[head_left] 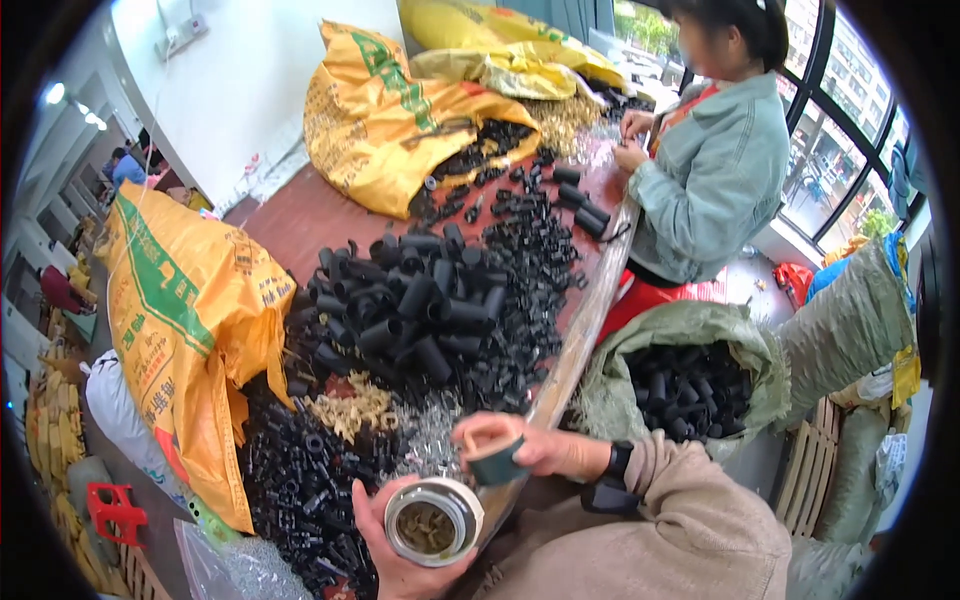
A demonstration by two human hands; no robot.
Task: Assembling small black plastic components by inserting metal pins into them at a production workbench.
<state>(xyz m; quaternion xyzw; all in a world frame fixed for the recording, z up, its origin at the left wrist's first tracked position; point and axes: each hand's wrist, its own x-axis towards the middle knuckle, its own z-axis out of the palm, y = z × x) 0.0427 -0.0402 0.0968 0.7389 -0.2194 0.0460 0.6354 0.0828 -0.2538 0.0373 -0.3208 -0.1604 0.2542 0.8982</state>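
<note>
Far left, slumped yellow woven plastic sack (190, 300) beside heaped black plastic tube fittings (420, 300) on reddish-brown table (300, 215). Low centre, left hand (385, 555) wrapped under round white-rimmed open jar (433, 520), fingers curled tight about its base. Just right, right hand (530, 448) pinching small dark green cap (495, 462), above jar. Further right, grey-green sack (690, 380) full of black tubes; beyond, seated person in pale denim jacket (710, 170).

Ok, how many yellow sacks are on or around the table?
3. One yellow sack hangs at the table's left edge, one lies open spilling black parts at the far end, and one sits behind it. Others may be hidden.
</note>
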